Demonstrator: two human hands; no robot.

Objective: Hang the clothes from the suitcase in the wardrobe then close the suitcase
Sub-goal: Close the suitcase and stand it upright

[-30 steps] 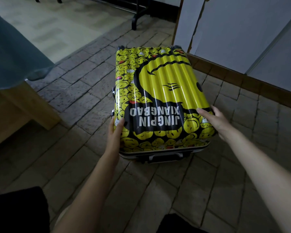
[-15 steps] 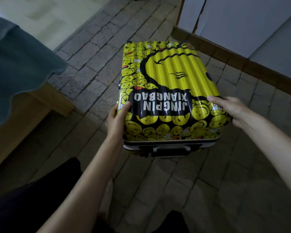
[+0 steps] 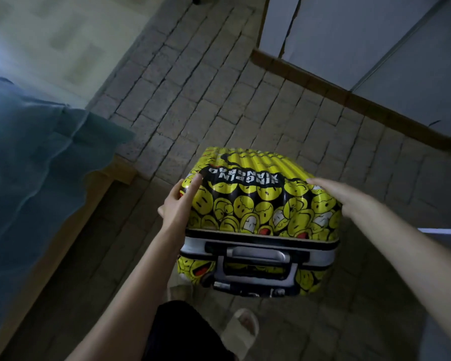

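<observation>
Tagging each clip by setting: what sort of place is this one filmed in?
Most likely a bedroom. A bed with a blue cover stands at the left, pale wardrobe doors run along the right, and a yellow suitcase sits on the tiled floor between them.

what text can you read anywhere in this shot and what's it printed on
"JINGPIN XIANGBAO": white capitals on a black band across the yellow smiley-print suitcase, upside down from this view, between the left hand and right hand.
No other writing is readable; none shows on the telescopic handle.
</observation>
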